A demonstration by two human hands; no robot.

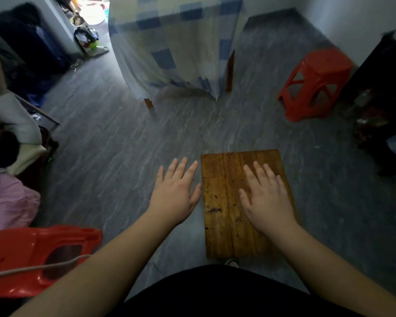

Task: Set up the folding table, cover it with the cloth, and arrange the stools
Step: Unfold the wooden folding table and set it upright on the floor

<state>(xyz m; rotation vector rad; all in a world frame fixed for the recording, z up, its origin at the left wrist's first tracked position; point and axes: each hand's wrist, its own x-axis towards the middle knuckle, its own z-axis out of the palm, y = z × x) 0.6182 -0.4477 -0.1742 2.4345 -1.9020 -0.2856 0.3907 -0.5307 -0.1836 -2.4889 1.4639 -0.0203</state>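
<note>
Directly below the camera, on the grey floor, stands a wooden stool, its plank seat running lengthwise away from the person. Over that seat the right hand is spread flat with fingers straight and gripping nothing; whether the palm actually rests on the wood or hovers just above it I cannot tell. Just beside the stool's left edge, the left hand is equally flat and empty, over bare floor. So the hands are apart, neither holding anything, and the right one is the nearer to the stool.

Ahead, the folding worktop is already up and draped with the blue-checked cloth, which hangs almost to the floor. One red plastic stool stands upright to the right of it, near but not tucked in. A second red stool lies tipped at lower left, a pale cord crossing it. Judging by this, the stools remain to be arranged, the wooden one likely first, carried forward toward the worktop.
</note>
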